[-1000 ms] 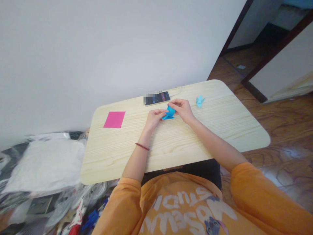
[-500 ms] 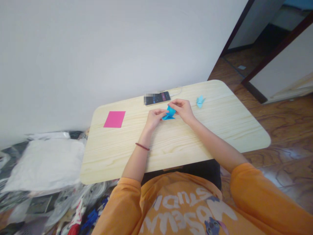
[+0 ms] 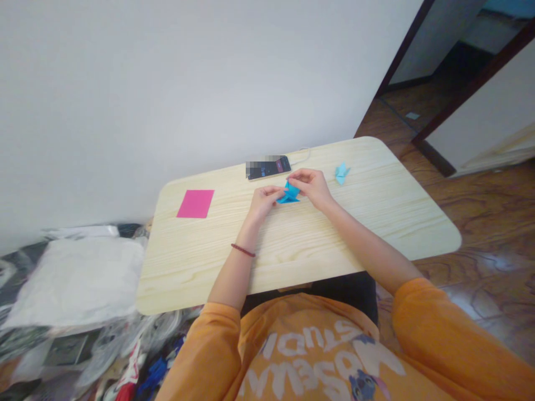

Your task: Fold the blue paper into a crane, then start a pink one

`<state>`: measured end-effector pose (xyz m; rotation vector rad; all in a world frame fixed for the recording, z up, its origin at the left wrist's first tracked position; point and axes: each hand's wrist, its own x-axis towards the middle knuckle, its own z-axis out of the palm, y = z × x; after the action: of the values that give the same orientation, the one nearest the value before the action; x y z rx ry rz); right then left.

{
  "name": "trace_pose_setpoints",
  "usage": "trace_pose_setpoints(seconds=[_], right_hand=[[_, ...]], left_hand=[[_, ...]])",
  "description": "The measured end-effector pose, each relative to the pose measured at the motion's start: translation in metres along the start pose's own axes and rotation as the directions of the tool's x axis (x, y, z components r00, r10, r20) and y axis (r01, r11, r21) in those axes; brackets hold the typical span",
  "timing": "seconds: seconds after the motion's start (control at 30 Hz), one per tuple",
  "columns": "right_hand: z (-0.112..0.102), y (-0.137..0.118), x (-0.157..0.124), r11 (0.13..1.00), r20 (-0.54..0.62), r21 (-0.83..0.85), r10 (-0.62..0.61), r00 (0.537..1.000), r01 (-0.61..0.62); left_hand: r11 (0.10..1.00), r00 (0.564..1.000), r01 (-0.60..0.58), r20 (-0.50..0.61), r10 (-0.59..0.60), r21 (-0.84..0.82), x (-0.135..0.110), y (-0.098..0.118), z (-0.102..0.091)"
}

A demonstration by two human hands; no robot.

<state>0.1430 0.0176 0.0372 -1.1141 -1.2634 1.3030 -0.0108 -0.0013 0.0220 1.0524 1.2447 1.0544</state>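
Observation:
A partly folded piece of blue paper (image 3: 289,194) rests on the light wooden table (image 3: 292,239), between both of my hands. My left hand (image 3: 263,201) pinches its left side with the fingers closed. My right hand (image 3: 312,186) pinches its upper right edge, fingers pressed together. A red bead bracelet sits on my left wrist.
A pink paper sheet (image 3: 195,203) lies at the table's left. A dark phone (image 3: 268,167) with a white cable lies behind my hands. A small light blue folded paper figure (image 3: 341,172) stands to the right. Bags and clutter (image 3: 79,289) pile up left of the table.
The blue paper looks slightly flatter between my fingers. My hands have hardly moved.

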Motion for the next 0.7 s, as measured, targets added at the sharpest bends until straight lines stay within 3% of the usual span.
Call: trace_pose_setpoints(seconds=[0.53, 0.7], right_hand=[[0.0003, 0.0003, 0.0002, 1.0, -0.032, 0.021, 0.024, 0.999, -0.024], [0.0002, 0.0005, -0.0002, 1.0, 0.011, 0.002, 0.022, 1.0, -0.022]], left_hand=[[1.0, 0.999, -0.006, 0.038, 0.006, -0.017, 0.0008, -0.0024, -0.0002], [1.0, 1.0, -0.021, 0.019, 0.021, 0.0, 0.0004, -0.0016, 0.0005]])
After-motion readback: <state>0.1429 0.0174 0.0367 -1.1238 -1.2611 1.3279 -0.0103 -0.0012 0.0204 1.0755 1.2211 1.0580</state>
